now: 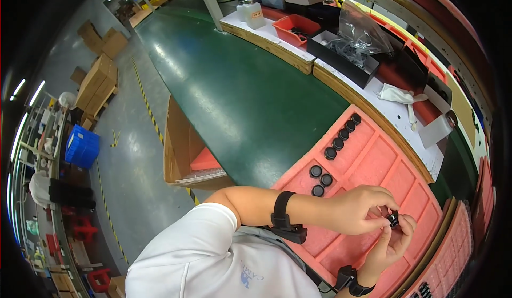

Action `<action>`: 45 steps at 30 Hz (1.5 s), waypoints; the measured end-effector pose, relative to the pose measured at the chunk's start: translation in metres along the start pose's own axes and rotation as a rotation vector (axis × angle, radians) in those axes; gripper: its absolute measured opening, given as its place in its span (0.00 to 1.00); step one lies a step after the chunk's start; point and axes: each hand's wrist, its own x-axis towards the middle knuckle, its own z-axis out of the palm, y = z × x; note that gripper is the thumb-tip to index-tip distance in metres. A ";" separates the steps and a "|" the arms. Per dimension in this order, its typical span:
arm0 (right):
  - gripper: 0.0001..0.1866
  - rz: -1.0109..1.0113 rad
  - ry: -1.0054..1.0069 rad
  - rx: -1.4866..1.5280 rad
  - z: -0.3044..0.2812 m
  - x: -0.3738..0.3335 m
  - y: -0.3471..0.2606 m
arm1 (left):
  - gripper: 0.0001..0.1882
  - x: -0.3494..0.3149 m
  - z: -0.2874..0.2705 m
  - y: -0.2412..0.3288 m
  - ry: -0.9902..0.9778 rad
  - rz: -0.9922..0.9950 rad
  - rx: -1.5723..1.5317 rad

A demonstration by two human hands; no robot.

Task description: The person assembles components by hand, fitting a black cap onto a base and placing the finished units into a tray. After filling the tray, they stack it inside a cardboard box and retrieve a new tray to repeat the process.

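My left hand (356, 209) and my right hand (392, 244) meet over a pink foam tray (373, 162) and together pinch one small black round part (393, 219). Both wrists wear black bands. Several more black round parts (341, 136) lie in a row along the tray's far edge, and three others (320, 179) sit closer to my left forearm. Fingers hide most of the held part.
A green conveyor belt (240, 85) runs along the left. Beyond the tray a white bench holds a white cloth glove (397, 94), a clear plastic bag (362, 31), a red bin (296, 27) and black boxes. An open cardboard box (184, 149) stands on the floor.
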 end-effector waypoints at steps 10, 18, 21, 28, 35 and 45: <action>0.11 -0.028 -0.050 -0.156 -0.001 0.000 -0.005 | 0.19 -0.003 -0.007 -0.009 -0.080 -0.043 -0.125; 0.17 0.502 -0.055 0.906 0.008 0.010 -0.001 | 0.17 -0.001 -0.030 -0.010 -0.119 -0.419 -0.652; 0.19 0.556 -0.025 0.989 0.004 0.012 0.000 | 0.17 0.000 -0.028 -0.012 -0.107 -0.434 -0.647; 0.17 0.405 0.076 0.693 0.000 0.009 -0.002 | 0.18 0.002 -0.015 -0.006 -0.023 -0.195 -0.292; 0.13 0.075 -0.116 0.164 -0.002 0.010 -0.001 | 0.21 0.000 -0.017 -0.001 -0.123 0.113 0.272; 0.13 0.215 -0.097 0.467 0.008 0.002 -0.006 | 0.19 0.001 -0.015 0.003 -0.121 0.158 0.270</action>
